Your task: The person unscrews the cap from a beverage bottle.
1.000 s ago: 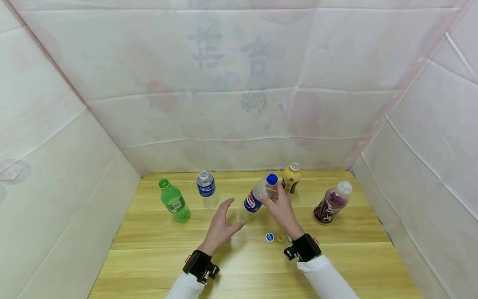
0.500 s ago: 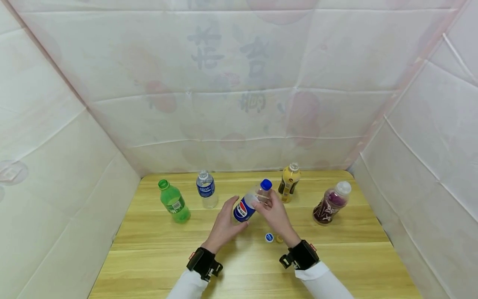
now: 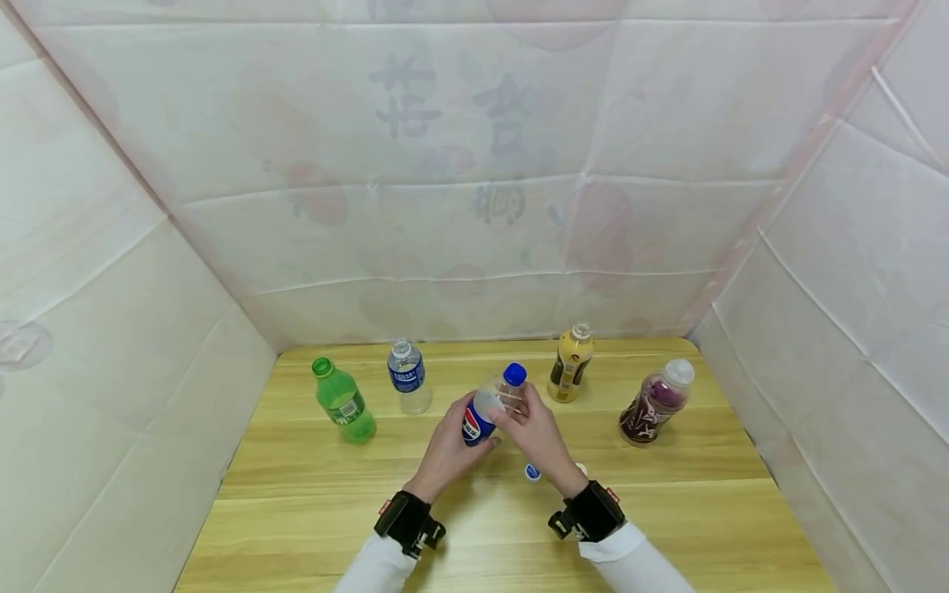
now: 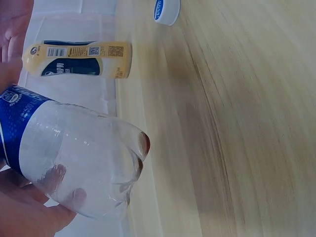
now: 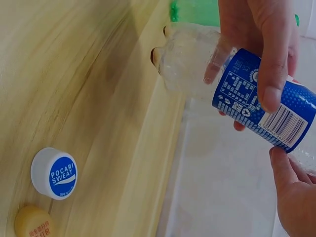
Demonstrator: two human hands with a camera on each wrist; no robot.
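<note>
Both hands hold a clear plastic Pepsi bottle (image 3: 474, 424) with a blue label, tilted with its blue cap (image 3: 515, 374) up and to the right. My left hand (image 3: 445, 453) grips it round the label. Higher up, below the cap, the fingers and thumb of my right hand (image 3: 537, 430) grip the bottle. In the left wrist view the bottle's base (image 4: 113, 173) is raised off the table, with dark liquid traces in its feet. Below the hands lie a white-and-blue Pocari Sweat cap (image 5: 54, 174) and a yellow cap (image 5: 34, 222).
Standing around are a green bottle (image 3: 345, 403) and a clear blue-labelled bottle (image 3: 408, 379) on the left, a yellow bottle (image 3: 572, 362) behind right, and a dark purple bottle (image 3: 656, 403) with a white cap far right. Cloth walls (image 3: 460, 247) enclose the wooden table (image 3: 296, 511).
My left hand has closed round the Pepsi bottle's label after standing apart from it. The bottle has moved left and nearer to the person, with the right hand still holding it.
</note>
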